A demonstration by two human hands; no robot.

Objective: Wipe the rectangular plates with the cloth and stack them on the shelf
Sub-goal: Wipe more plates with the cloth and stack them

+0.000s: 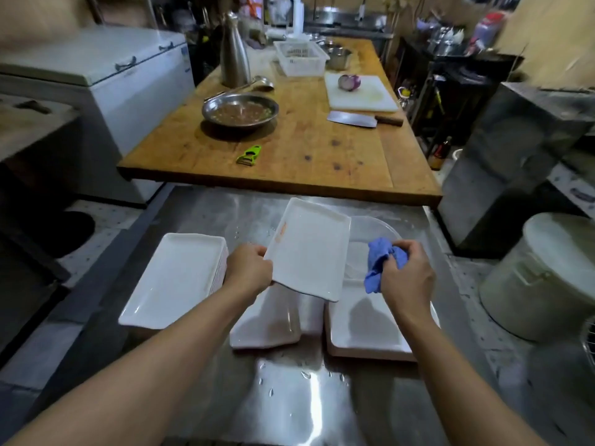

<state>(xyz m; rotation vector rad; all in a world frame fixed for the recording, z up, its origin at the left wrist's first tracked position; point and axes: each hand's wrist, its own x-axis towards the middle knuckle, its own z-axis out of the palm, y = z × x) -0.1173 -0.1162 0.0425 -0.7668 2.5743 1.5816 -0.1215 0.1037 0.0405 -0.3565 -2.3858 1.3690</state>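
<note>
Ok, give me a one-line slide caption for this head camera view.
Left hand holds a white rectangular plate tilted above the steel counter; right hand grips a crumpled blue cloth.

Kitchen interior, dim light. A long wooden table (289,136) runs away from the viewer; nearer than its front edge lies a wet steel counter (289,397). Left of the table stands a white chest freezer (106,75); right of it, a steel cabinet (515,162) and dark cluttered shelving (450,69). Beyond its far end, a steel sink unit (347,19).
</note>
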